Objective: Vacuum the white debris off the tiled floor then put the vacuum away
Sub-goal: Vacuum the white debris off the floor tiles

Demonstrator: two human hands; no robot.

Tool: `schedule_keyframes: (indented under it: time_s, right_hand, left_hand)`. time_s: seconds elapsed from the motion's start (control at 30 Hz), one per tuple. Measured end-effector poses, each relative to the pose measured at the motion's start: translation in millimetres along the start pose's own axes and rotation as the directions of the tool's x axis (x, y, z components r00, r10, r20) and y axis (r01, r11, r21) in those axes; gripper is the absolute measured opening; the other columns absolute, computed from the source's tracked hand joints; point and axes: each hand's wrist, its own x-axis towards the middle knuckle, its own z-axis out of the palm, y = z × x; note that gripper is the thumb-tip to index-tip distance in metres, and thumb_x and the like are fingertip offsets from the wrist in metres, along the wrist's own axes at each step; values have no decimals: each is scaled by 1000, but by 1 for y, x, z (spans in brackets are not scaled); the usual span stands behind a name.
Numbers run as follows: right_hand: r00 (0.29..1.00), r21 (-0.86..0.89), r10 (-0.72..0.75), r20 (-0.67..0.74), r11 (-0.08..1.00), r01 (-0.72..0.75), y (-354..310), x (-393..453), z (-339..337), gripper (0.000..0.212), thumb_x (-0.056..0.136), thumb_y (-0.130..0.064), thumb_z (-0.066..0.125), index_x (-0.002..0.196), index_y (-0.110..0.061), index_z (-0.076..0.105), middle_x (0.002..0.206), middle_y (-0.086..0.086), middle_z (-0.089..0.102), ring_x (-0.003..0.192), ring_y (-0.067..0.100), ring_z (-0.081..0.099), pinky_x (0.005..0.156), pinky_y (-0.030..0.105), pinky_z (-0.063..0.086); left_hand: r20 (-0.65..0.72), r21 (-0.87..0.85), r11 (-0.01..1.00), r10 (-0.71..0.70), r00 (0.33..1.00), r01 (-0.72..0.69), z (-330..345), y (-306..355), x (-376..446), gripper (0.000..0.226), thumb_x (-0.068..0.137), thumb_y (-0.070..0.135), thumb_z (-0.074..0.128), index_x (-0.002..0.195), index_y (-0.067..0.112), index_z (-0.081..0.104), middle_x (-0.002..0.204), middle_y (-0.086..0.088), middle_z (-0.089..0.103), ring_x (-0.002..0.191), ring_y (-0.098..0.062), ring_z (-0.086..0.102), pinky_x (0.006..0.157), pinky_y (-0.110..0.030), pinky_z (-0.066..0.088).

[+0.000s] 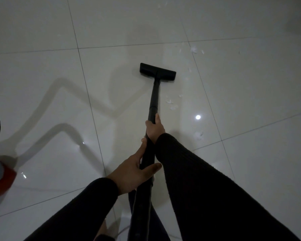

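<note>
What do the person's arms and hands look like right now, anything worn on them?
Both arms are covered by long dark, apparently black, sleeves that end at the wrists. The left hand and right hand are bare: no gloves, and no rings, watch or markings can be made out in the dim light.

A single wide-angle view is given, taken from head height and aimed forward and steeply down at the tiled floor (59, 32). Both forearms are seen entering from 6 o'clock, close to the lens, and the vacuum head (157, 71) is set farther off toward 12 o'clock. A red object (2, 180) is cut off at 9 o'clock. Straight grout lines are bowed near the edges.
</note>
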Motion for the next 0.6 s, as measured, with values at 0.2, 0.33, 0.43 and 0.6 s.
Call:
schedule_keyframes:
  time_s: [0.2, 0.33, 0.43, 0.6]
  right_hand:
    - [1000, 12, 4, 7, 1000, -4, 11, -11, 14, 65, 99, -28, 37, 154, -34, 2, 139, 13, 47, 91, 23, 55, 84, 37, 47]
    - [1000, -5, 9, -3, 1000, -9, 14, -13, 19, 65, 100, -25, 38, 154, -31, 3, 140, 13, 46, 80, 17, 51, 79, 34, 42]
    - [1000, -7, 13, -12, 1000, -13, 17, -19, 16, 65, 100, -24, 37, 154, -31, 2, 143, 12, 43, 79, 15, 49, 79, 32, 40]
    - [999, 19, 29, -31, 999, -28, 30, -35, 22, 66, 99, -25, 38, 154, -32, 3, 124, 10, 50, 77, 17, 54, 78, 35, 46]
  left_hand:
    - [9, 6, 1000, -7, 1000, 7, -2, -14, -13, 90, 75, 61, 55, 140, 57, -7, 119, 1, 62, 89, -15, 70, 84, -37, 58]
    - [30, 16, 1000, -6, 1000, 5, -5, -20, -14, 96, 71, 66, 55, 141, 53, -10, 122, 1, 61, 92, -14, 69, 85, -36, 57]
    - [46, 45, 999, -8, 999, 6, -4, -21, -17, 104, 60, 73, 51, 142, 52, -9, 124, 1, 60, 93, -13, 69, 85, -36, 58]
    - [57, 93, 996, -10, 998, 4, 3, -25, -33, 92, 81, 57, 55, 145, 45, -11, 134, 1, 53, 96, -12, 66, 88, -31, 56]
